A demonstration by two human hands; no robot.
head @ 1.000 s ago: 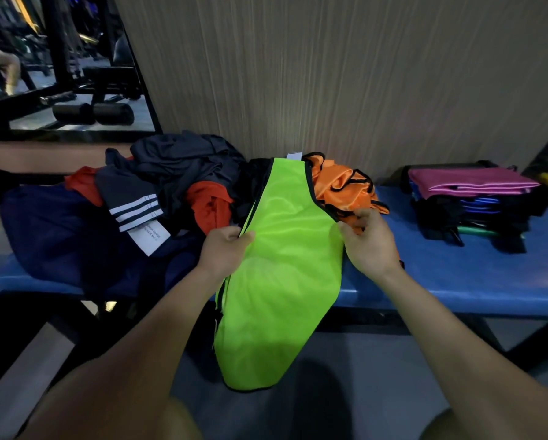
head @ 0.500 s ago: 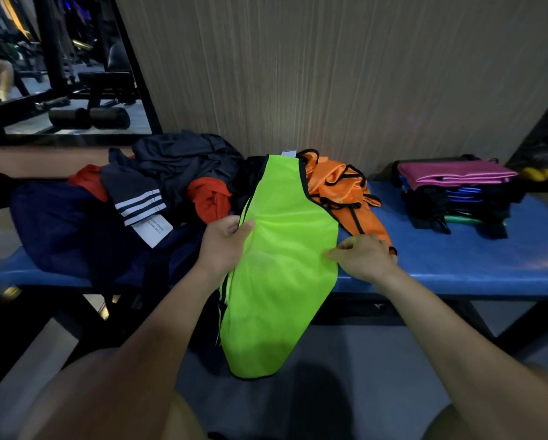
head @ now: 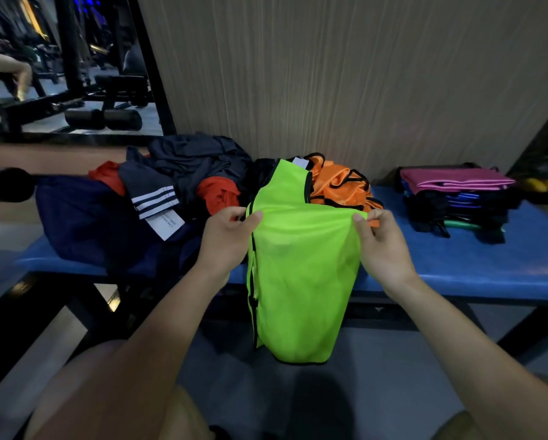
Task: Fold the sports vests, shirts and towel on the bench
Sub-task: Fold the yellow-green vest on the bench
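Observation:
A neon green sports vest (head: 301, 265) with black trim drapes over the front edge of the blue bench (head: 476, 265), its lower half hanging toward the floor. My left hand (head: 226, 239) pinches its left edge and my right hand (head: 382, 246) pinches its right edge, lifting a crosswise crease between them. Behind it lies a crumpled orange vest (head: 339, 185). To the left sits a loose pile of dark and red shirts (head: 183, 176), one with white stripes, on a navy cloth (head: 82, 217).
A stack of folded garments (head: 457, 198) with a pink one on top stands at the bench's right end. A ribbed wall runs behind the bench. Gym equipment (head: 101, 115) fills the far left. Grey floor lies below.
Both hands have taken the vest's side edges and raised a fold across its middle; the right hand moved from the bench surface up to the vest's right edge.

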